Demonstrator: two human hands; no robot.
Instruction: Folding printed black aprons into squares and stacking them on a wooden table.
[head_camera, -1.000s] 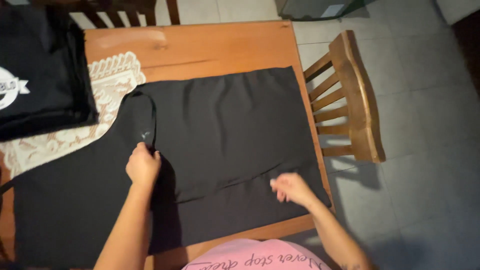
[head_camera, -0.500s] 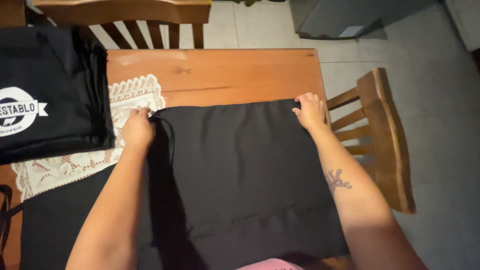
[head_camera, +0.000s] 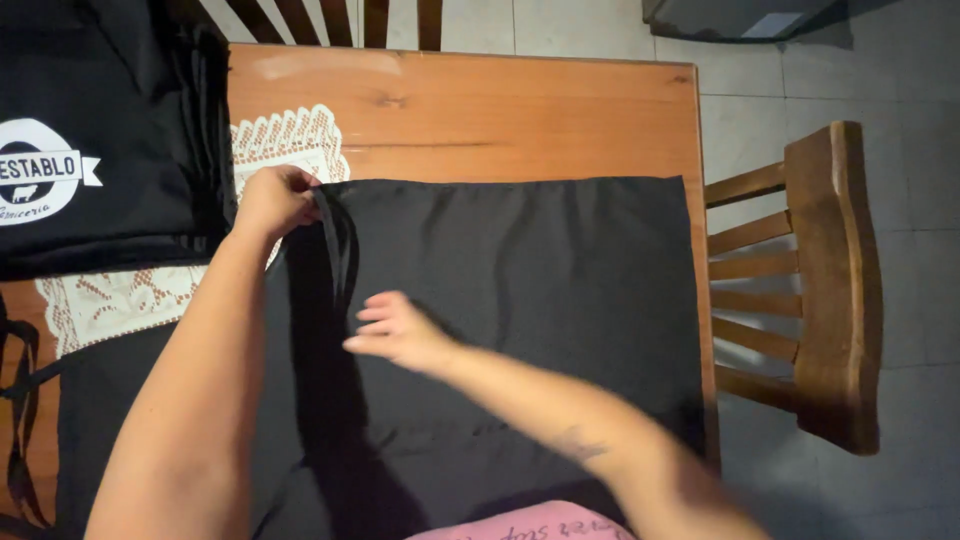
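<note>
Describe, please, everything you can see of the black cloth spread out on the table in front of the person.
The black cloth is plain, thin woven fabric with a faint sheen, spread flat over the wooden table and reaching its right edge. Soft creases cross its near part. At its upper left corner a narrow black strap runs down across it. The left hand pinches that corner, beside a white lace mat. The right hand, blurred, lies palm down on its middle.
</note>
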